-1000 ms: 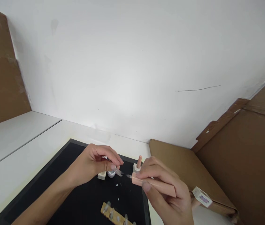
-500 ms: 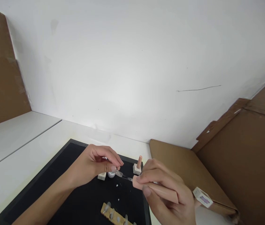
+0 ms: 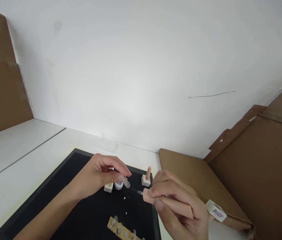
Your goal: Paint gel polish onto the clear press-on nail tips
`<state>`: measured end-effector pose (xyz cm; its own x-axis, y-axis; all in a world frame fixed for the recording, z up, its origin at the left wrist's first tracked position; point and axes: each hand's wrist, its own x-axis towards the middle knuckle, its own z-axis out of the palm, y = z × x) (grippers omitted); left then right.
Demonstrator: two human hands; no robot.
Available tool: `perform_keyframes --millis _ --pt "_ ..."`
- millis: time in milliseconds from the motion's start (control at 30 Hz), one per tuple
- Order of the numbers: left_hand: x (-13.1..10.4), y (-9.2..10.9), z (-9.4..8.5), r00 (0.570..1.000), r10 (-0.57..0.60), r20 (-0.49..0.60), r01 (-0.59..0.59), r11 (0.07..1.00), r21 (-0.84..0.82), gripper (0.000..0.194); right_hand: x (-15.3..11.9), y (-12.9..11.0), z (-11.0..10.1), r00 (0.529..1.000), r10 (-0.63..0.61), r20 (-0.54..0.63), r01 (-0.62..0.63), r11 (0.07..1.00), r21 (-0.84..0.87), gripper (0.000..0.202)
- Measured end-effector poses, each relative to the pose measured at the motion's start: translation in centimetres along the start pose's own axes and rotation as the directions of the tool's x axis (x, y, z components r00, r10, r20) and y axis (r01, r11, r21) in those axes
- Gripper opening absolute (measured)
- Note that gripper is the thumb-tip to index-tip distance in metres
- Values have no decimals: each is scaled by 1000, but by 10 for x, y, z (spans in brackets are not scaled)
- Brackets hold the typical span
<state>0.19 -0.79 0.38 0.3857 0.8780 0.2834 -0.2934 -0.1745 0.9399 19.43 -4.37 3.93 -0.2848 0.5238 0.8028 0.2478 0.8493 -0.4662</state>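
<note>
My left hand [image 3: 106,171] pinches a clear false nail tip [image 3: 126,182] between thumb and fingers, above the black mat. In my right hand [image 3: 178,203] is a nail polish brush [image 3: 169,204] with a long pale-pink cap handle. Its thin bristle end points left at the nail tip, with a small gap between them. Beneath my left hand are a small round jar [image 3: 118,185] and a white block-like item [image 3: 108,188], partly covered by my fingers. A square white polish bottle with a pink cap [image 3: 146,180] stands upright near the mat's far right corner.
A yellowish strip [image 3: 121,229] bearing several clear nail tips lies at the mat's [image 3: 88,213] near side. White crumbs dot the mat. Right of my hand is another white bottle with a purple mark [image 3: 216,211], near a cardboard box [image 3: 188,170]. Cardboard panels [image 3: 263,160] flank the table.
The brush has drawn back slightly to the right, off the nail tip it was touching. My left hand stays in nearly the same place.
</note>
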Motion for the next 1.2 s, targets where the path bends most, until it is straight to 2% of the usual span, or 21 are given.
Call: perform_keyframes --millis 167,333,567,767,1033,1200 --pt "0 -2 1 999 -19 33 19 1000 23 9 -2 3 -1 1000 -17 -8 17 999 -33 24" --pt "1 1 4 998 -60 -22 59 998 -27 5 -3 3 0 998 7 58 -5 1000 -24 27" --pt "1 -1 3 996 -85 -40 84 996 -39 6 -4 4 -2 1000 -6 20 8 998 -61 28" --pt "1 -1 6 996 -75 -44 76 997 9 7 -5 5 -1 995 29 95 -23 997 -70 25" --pt "1 1 7 996 -74 -47 78 994 78 9 -4 4 -2 999 -4 37 8 995 -97 23" --pt "-1 3 10 995 -73 -69 80 992 97 9 -5 2 0 997 13 75 -4 992 -123 23"
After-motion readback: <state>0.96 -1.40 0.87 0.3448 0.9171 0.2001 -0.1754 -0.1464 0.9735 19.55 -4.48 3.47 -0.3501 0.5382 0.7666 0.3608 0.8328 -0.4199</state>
